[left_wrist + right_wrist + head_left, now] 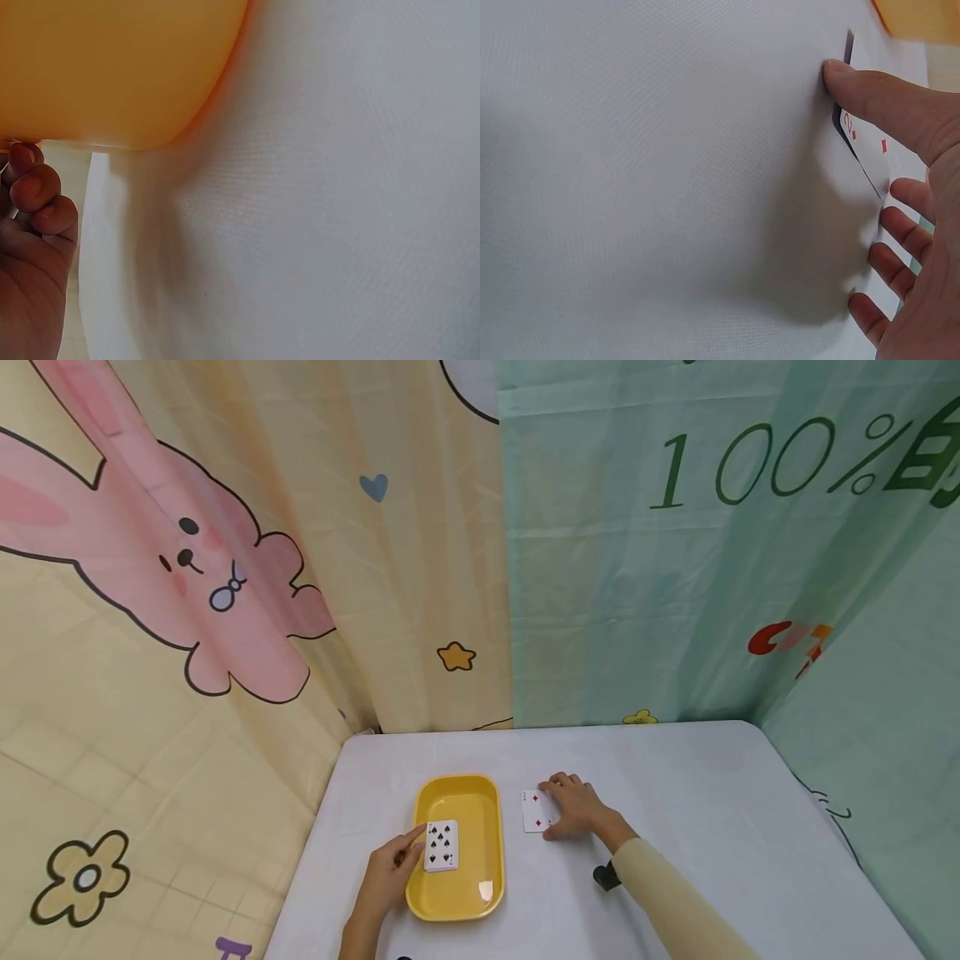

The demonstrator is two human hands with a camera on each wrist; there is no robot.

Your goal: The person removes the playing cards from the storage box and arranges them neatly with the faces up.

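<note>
A yellow tray (465,902) stands on the white table, with a playing card (441,846) showing several black spades face up inside it, near the left wall. My left hand (386,877) grips the tray's left rim, index fingertip and thumb right at the card's left edge. In the left wrist view the curled fingers (37,187) are against the outside of the rim. To the right of the tray, my right hand (577,808) spans a two of diamonds (534,814), thumb at its near edge and fingers at its far edge. The right wrist view shows the thumb (877,101) overlapping that card.
White cloth covers the table (675,768). A small black object (606,876) shows beside the right sleeve. Printed curtains (420,568) hang behind the table and along both sides. The tray's corner (915,19) appears beyond the card in the right wrist view.
</note>
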